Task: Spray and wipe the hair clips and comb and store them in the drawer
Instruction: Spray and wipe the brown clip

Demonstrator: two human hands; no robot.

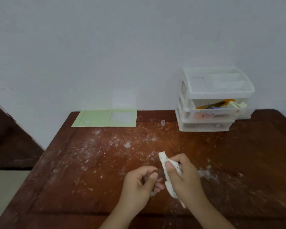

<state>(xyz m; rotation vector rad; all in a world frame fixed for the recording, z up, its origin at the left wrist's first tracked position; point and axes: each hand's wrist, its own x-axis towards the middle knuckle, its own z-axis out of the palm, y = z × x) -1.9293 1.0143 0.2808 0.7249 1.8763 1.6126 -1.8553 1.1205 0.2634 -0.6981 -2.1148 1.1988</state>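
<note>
My right hand [182,175] grips a crumpled white cloth [163,160] low in the middle of the table. My left hand [143,179] sits just left of it with fingers curled, pinching a small dark item that is mostly hidden between thumb and fingers and against the cloth; I cannot tell what it is. At the back right stands a white plastic drawer unit [205,127]. Its middle drawer [221,111] is pulled out and holds an orange comb [216,104] and several small coloured pieces.
A small clear plastic cap [163,122] stands near the table's back edge. A pale green folder [106,119] lies at the back left against the wall. The brown wooden table [89,162] is streaked with white dust. The unit's top tray [220,81] is open.
</note>
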